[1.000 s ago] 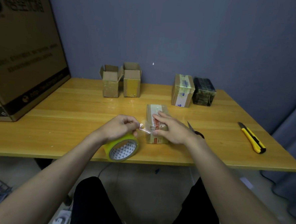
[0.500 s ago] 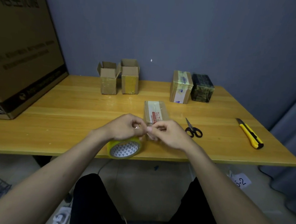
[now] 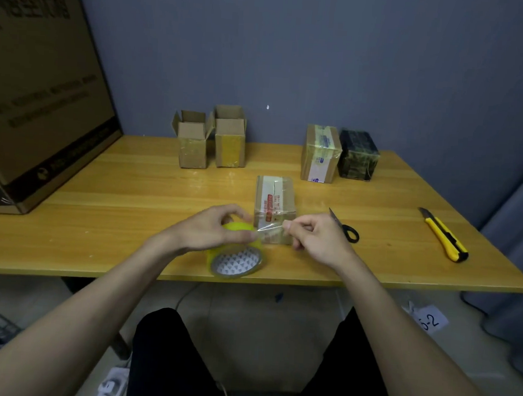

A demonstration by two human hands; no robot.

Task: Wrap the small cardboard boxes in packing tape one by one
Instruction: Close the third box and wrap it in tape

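Fingers on clear tape, above yellow wooden table, grey-blue wall behind.

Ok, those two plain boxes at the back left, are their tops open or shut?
Open. Both back-left boxes stand upright with their top flaps raised; neither is sealed on top. What is inside cannot be told.

The large carton is cut off at the left edge.

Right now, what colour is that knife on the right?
The utility knife is yellow with black trim, seen in the head view.
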